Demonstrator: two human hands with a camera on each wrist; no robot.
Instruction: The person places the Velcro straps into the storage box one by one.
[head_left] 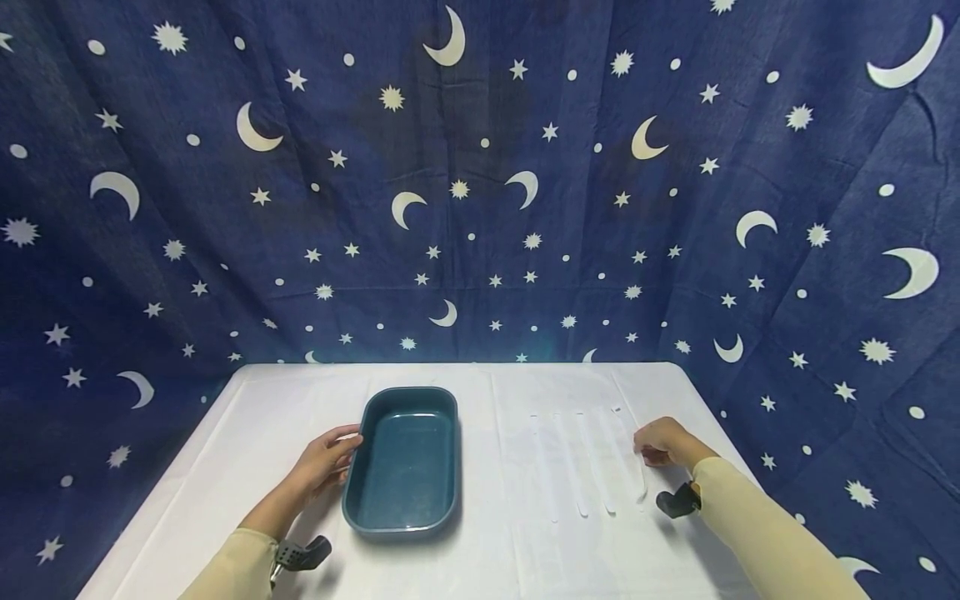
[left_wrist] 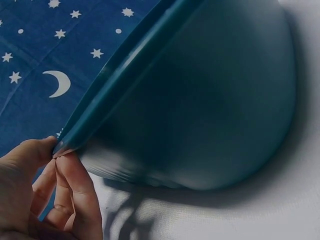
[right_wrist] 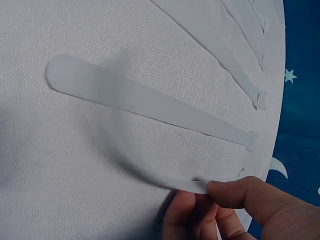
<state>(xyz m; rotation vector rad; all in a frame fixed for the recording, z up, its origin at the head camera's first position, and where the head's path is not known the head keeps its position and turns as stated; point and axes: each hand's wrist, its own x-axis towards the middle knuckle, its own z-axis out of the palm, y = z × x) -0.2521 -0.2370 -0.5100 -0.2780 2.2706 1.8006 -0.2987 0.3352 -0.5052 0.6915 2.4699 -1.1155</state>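
Note:
A deep teal rectangular basin (head_left: 401,471) with rounded corners stands on the white-covered table, left of centre. My left hand (head_left: 324,461) pinches its left rim, thumb on top and fingers under the lip in the left wrist view. At the right, my right hand (head_left: 666,442) pinches a thin white strap, a reusable cable tie (right_wrist: 157,179), near one end between thumb and fingers; its free part curves away, blurred. Beside it lies another white strap (right_wrist: 150,107), flat, with one rounded end and a slotted head at the other.
Several more white straps (right_wrist: 210,50) lie in a row between the basin and my right hand, roughly parallel. A white cloth (head_left: 487,550) covers the table. Behind and around it hangs a dark blue curtain (head_left: 480,225) with moons and stars.

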